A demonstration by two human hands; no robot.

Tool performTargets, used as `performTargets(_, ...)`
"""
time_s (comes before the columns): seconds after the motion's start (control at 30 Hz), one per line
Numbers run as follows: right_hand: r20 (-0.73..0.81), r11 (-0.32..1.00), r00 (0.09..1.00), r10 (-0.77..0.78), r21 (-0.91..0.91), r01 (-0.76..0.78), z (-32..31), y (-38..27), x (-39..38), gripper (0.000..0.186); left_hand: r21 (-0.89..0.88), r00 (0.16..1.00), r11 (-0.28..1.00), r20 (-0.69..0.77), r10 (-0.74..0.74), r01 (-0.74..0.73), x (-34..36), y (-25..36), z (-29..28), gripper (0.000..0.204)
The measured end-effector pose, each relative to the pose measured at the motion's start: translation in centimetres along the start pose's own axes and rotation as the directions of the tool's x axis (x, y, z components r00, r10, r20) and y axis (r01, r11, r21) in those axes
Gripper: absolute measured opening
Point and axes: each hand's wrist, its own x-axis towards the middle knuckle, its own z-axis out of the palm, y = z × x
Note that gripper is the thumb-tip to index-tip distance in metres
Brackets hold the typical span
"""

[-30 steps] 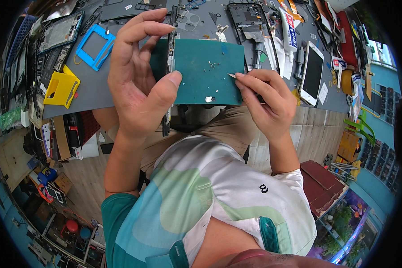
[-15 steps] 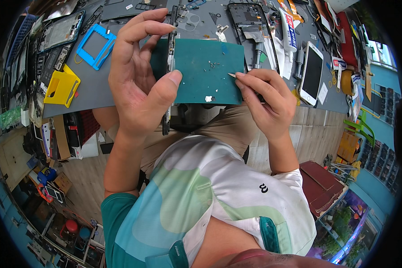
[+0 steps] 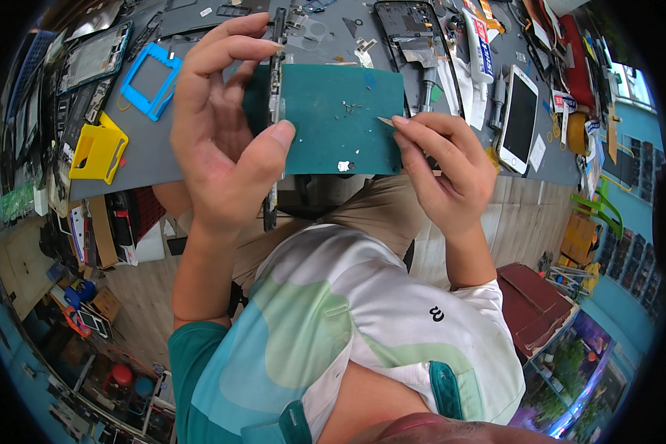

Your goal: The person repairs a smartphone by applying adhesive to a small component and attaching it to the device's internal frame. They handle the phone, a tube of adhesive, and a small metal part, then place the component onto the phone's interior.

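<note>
We hold a long, thin device part (image 3: 275,85) in our left hand (image 3: 222,148), its edge facing up, the fingers curled along its left side and the thumb set against its right. It stands over the left end of a green mat (image 3: 318,111), and its near end reaches past the front of the desk (image 3: 152,140) above the lap. In our right hand (image 3: 451,159) the fingers close narrowly on a small pointed tool (image 3: 385,120), its tip over the mat's right side, well apart from the part.

On the mat we see a cluster of tiny metallic bits (image 3: 350,108) and, close to its near edge, a white scrap (image 3: 344,166).

Beyond the mat lies a shallow black frame (image 3: 405,29), open like a tray; a grey tool (image 3: 428,85) lies within its outline. A white and blue tube (image 3: 481,55) rests to its right, its contents out of sight, and nearer to us lies a white phone (image 3: 520,118). At left, a blue frame (image 3: 152,81) encloses only bare desk, with a yellow holder (image 3: 100,152) just nearer to us. A blue lattice basket (image 3: 28,59) stands at the far left; we cannot tell what it holds. Away to the right, a brown cardboard box (image 3: 577,239) sits beyond the desk, its contents too small to make out.
</note>
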Motion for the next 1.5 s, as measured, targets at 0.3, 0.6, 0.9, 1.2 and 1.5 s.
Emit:
performTargets(0.3,-0.043,0.999,0.999,-0.033,-0.033,0.032,1.3,0.6,-0.4,0.042,-0.142,0.999,0.990,0.029,0.032,-0.028,0.2,1.0,0.5,0.073)
performTargets(0.6,0.008,0.993,0.993,-0.114,-0.034,0.114,1.3,1.7,-0.3,0.053,0.175,0.976,0.963,-0.111,-0.187,0.204,0.2,2.0,0.9,0.077)
performTargets(0.9,-0.004,0.993,0.993,-0.118,-0.027,0.118,1.4,1.7,-0.4,0.057,0.163,0.972,0.965,-0.146,-0.184,0.207,-0.2,1.7,1.2,0.076)
performTargets(1.2,0.020,0.995,0.995,-0.098,-0.028,0.098,1.4,1.6,-0.4,0.057,0.181,0.979,0.965,-0.104,-0.174,0.191,0.0,1.6,0.7,0.077)
performTargets(1.5,0.020,0.994,0.995,-0.102,-0.035,0.102,1.4,1.6,-0.3,0.056,0.173,0.985,0.970,-0.057,-0.161,0.169,0.2,1.4,0.4,0.078)
